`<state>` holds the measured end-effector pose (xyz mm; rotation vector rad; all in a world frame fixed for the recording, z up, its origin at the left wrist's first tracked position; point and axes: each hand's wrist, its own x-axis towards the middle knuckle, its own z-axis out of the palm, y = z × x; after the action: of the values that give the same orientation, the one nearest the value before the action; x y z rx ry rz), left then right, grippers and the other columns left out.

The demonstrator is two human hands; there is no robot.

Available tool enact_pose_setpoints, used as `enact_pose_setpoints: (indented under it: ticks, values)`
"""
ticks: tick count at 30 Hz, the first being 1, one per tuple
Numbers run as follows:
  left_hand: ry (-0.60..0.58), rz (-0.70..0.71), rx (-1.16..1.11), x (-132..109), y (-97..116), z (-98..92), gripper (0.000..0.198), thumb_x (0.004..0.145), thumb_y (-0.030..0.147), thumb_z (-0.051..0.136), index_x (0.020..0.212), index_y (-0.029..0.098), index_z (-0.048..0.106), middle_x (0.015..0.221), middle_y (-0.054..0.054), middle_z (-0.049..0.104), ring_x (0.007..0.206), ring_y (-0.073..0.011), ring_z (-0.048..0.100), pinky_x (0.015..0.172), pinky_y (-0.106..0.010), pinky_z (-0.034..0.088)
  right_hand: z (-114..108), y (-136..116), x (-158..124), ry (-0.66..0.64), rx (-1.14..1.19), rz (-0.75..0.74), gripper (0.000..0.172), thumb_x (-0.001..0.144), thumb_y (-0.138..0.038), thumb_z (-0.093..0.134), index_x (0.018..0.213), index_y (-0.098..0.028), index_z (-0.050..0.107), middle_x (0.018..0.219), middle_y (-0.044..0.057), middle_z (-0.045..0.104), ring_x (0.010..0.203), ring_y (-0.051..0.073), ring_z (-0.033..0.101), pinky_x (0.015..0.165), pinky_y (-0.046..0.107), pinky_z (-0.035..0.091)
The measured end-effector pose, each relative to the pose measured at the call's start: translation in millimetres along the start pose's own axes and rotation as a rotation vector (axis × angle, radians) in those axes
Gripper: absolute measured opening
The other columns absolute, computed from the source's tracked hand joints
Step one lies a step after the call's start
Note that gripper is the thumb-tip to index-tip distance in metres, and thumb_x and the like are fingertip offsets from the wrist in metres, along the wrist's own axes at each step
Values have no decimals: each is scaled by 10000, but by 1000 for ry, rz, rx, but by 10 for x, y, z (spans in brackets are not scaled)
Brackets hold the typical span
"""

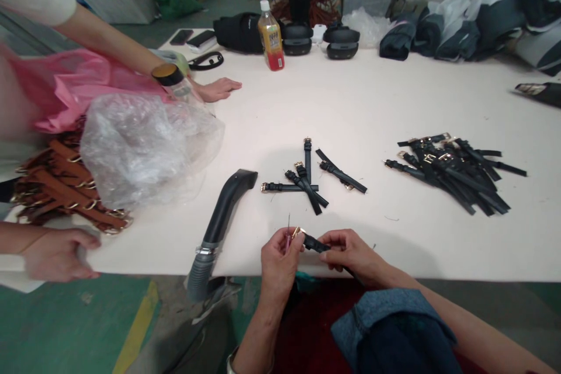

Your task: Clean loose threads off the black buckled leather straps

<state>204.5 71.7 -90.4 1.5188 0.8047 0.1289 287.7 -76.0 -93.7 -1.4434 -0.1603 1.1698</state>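
Note:
A short black strap with a gold buckle (314,243) is held between my two hands near the table's front edge. My left hand (279,257) pinches its buckle end. A thin pointed tool (288,236) with a pinkish handle also sticks up from the left fingers. My right hand (350,252) is closed around the strap farther along, and the fingers hide part of it. Just beyond lie several similar black straps (302,181), loosely crossed, and a bigger heap of black buckle straps (456,172) is to the right.
A black hose nozzle (225,204) rises over the front edge at left. Beyond it are a clear plastic bag (144,149) and brown straps (65,187). Another person's hands (61,254) rest at the table's left. A drink bottle (270,41) stands at the back.

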Motion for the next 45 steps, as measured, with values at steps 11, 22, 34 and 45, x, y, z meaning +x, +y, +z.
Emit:
enact_pose_setpoints:
  ticks: [11, 22, 34, 45]
  values:
    - [-137, 497, 842, -324, -55, -147, 247, 937, 268, 405, 1148, 195, 510, 921, -51, 623, 813, -197, 615, 711, -310, 472, 18, -10, -28, 102, 73, -111, 288, 666, -239, 713, 939, -148, 687, 818, 25, 647, 636, 102, 501, 515, 202, 359]
    - [-105, 666, 917, -367, -115, -115, 278, 960, 238, 391, 1203, 169, 506, 849, -37, 617, 738, -175, 622, 635, -278, 481, 84, 9, -99, 83, 263, -79, 321, 613, -258, 784, 893, -138, 682, 689, -2, 611, 521, 62, 448, 461, 179, 319]
    - [-98, 580, 811, -401, 17, -218, 289, 953, 250, 422, 1216, 173, 514, 930, -47, 633, 839, -161, 620, 723, -262, 491, 92, 35, -164, 113, 381, -95, 334, 611, -254, 774, 911, -134, 687, 640, -7, 592, 506, 70, 463, 430, 169, 320]
    - [-138, 697, 1057, -466, 99, -79, 283, 961, 223, 368, 1201, 171, 509, 856, -39, 631, 732, -165, 627, 594, -255, 463, 68, 77, -189, 98, 335, -106, 268, 652, -258, 732, 884, -141, 670, 600, -14, 590, 427, 52, 416, 397, 172, 291]
